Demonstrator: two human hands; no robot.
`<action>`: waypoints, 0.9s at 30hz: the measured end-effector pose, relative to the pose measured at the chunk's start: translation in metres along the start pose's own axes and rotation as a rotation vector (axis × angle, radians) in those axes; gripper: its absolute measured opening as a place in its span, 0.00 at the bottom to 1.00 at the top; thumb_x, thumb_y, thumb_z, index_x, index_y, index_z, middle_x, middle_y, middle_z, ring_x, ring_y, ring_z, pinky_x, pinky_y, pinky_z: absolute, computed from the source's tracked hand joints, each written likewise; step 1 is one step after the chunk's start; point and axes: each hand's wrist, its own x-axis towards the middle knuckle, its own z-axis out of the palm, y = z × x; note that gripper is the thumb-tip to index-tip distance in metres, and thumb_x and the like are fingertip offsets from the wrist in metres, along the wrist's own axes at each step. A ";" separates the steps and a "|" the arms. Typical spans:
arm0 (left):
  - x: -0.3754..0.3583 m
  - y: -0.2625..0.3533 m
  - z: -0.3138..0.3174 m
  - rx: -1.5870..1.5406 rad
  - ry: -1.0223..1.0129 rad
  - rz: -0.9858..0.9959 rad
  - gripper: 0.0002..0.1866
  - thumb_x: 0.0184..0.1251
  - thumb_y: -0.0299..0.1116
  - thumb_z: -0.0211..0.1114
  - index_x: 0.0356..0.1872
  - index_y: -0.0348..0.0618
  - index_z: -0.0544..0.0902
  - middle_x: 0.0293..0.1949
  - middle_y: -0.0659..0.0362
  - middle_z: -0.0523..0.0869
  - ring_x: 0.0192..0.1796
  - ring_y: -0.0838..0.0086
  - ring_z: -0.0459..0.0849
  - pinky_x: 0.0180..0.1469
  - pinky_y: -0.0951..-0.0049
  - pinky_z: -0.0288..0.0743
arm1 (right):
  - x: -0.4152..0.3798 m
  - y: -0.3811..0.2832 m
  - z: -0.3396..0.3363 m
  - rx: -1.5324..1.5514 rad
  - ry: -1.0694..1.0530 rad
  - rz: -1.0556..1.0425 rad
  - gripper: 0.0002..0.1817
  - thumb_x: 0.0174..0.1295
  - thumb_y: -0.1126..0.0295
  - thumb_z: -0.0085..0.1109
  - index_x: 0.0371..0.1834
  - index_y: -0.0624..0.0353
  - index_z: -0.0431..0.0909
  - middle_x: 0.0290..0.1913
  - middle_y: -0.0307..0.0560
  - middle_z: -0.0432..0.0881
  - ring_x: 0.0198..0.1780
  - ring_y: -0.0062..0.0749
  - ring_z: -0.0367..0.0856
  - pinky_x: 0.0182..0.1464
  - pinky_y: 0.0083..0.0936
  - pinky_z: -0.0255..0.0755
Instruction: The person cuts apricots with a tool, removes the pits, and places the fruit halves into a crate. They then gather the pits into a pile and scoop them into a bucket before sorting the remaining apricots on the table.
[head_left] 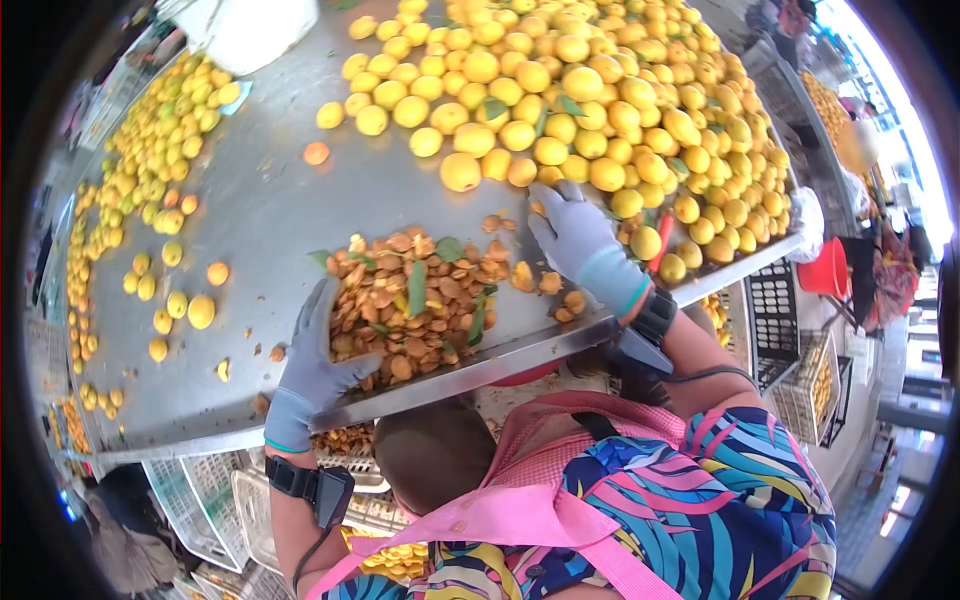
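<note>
A heap of brown pits and scraps (pixel 415 300) with some green leaves lies at the front edge of the metal table (pixel 260 200). My left hand (pixel 325 345), in a grey glove, rests against the heap's left side with thumb and fingers apart. My right hand (pixel 575 235), also gloved, lies on the table right of the heap, just below the big pile of yellow fruit (pixel 600 100). Its fingers look bent over; a small orange-brown piece shows by the fingertips, and whether it is held is unclear. A red-handled tool (pixel 661 243) lies to its right.
Smaller yellow-green fruit (pixel 165 130) is spread along the table's left side. A white container (pixel 245 30) stands at the back left. Crates (pixel 200 510) sit below the front edge, a black crate (pixel 775 315) at the right. Beyond it is a red bucket (pixel 825 268).
</note>
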 end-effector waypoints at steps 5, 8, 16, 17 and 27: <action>-0.024 -0.003 -0.012 0.195 -0.049 -0.186 0.60 0.33 0.45 0.82 0.72 0.45 0.56 0.70 0.44 0.59 0.72 0.50 0.58 0.72 0.58 0.56 | -0.015 -0.023 0.019 0.280 -0.054 -0.022 0.29 0.61 0.57 0.55 0.63 0.60 0.65 0.57 0.63 0.72 0.53 0.60 0.75 0.52 0.46 0.71; -0.025 0.001 -0.009 0.174 -0.027 -0.188 0.61 0.32 0.44 0.83 0.72 0.45 0.55 0.68 0.42 0.60 0.70 0.49 0.60 0.70 0.55 0.58 | -0.013 -0.040 0.035 0.268 -0.012 -0.080 0.34 0.62 0.51 0.54 0.66 0.60 0.62 0.61 0.64 0.69 0.56 0.61 0.72 0.57 0.45 0.68; -0.004 0.029 0.035 0.144 0.099 -0.108 0.66 0.29 0.44 0.83 0.73 0.49 0.49 0.66 0.39 0.58 0.66 0.42 0.60 0.67 0.51 0.59 | -0.012 -0.136 0.067 0.308 -0.032 -0.096 0.32 0.62 0.49 0.53 0.65 0.56 0.66 0.55 0.62 0.74 0.54 0.61 0.72 0.55 0.47 0.68; 0.000 0.032 0.043 0.125 0.135 -0.076 0.66 0.29 0.43 0.83 0.74 0.52 0.48 0.65 0.37 0.56 0.64 0.41 0.61 0.65 0.50 0.60 | -0.009 -0.143 0.072 0.309 -0.042 -0.106 0.32 0.62 0.49 0.53 0.65 0.56 0.66 0.55 0.62 0.74 0.54 0.61 0.72 0.55 0.47 0.68; 0.034 0.032 0.049 -0.201 0.269 -0.076 0.54 0.40 0.30 0.75 0.71 0.54 0.54 0.60 0.38 0.62 0.62 0.40 0.66 0.63 0.53 0.68 | 0.011 -0.165 0.073 1.609 -0.189 0.427 0.20 0.67 0.63 0.54 0.59 0.63 0.71 0.45 0.38 0.78 0.45 0.19 0.75 0.46 0.16 0.71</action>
